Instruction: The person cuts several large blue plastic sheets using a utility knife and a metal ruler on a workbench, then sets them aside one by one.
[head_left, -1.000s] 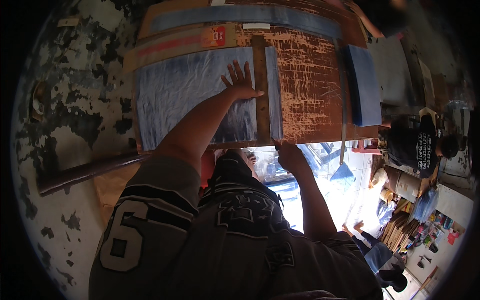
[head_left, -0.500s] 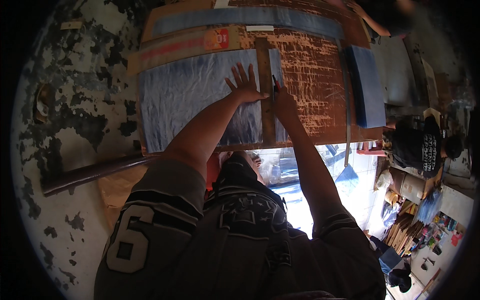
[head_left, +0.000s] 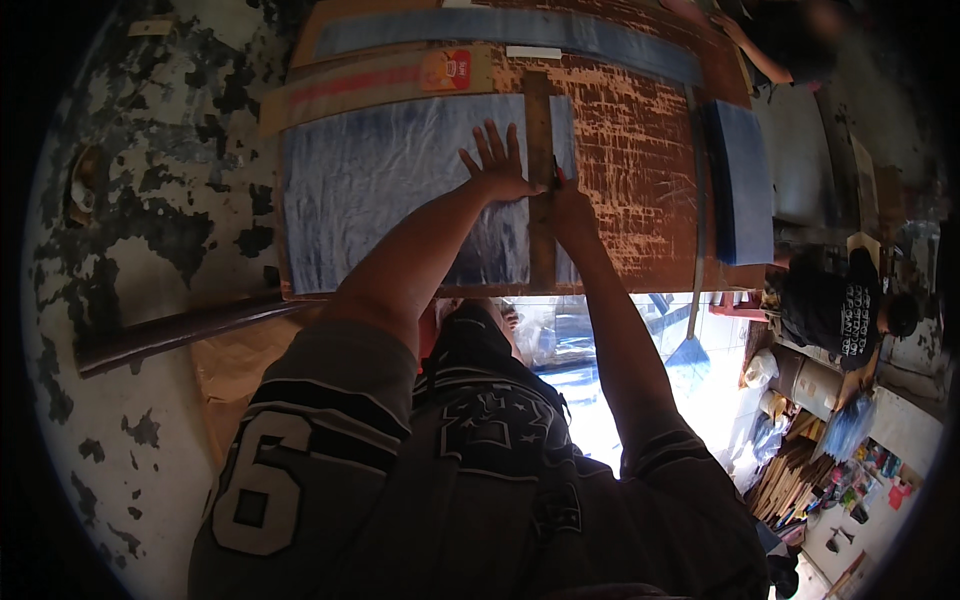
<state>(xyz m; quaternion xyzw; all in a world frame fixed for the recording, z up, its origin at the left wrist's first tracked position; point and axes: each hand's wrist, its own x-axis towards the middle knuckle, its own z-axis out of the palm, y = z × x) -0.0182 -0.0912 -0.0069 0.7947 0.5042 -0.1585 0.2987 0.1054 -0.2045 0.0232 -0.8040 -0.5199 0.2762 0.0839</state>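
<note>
My left hand (head_left: 497,172) lies flat with fingers spread on a stack of bluish, wrinkled clear plastic sheeting (head_left: 370,165). Its thumb presses on a long brown ruler-like straightedge (head_left: 538,110), which crosses the sheeting from far to near. Closed around a red and black utility knife (head_left: 560,175), my right hand (head_left: 573,210) rests along the straightedge's right side. The knife points away from me; its blade tip is too small to make out. A narrow strip of sheeting shows to the right of the straightedge.
The worn brown tabletop (head_left: 640,180) is heavily scored. Cardboard (head_left: 360,85) and a long blue plastic strip (head_left: 480,30) lie beyond the sheeting. A blue block-shaped stack (head_left: 742,185) stands at the right edge. Other people are at the far right and right.
The view has shifted slightly, moving the table a little rightward in the picture. My right hand and the knife have slid slightly nearer along the straightedge. My left hand keeps its place.
</note>
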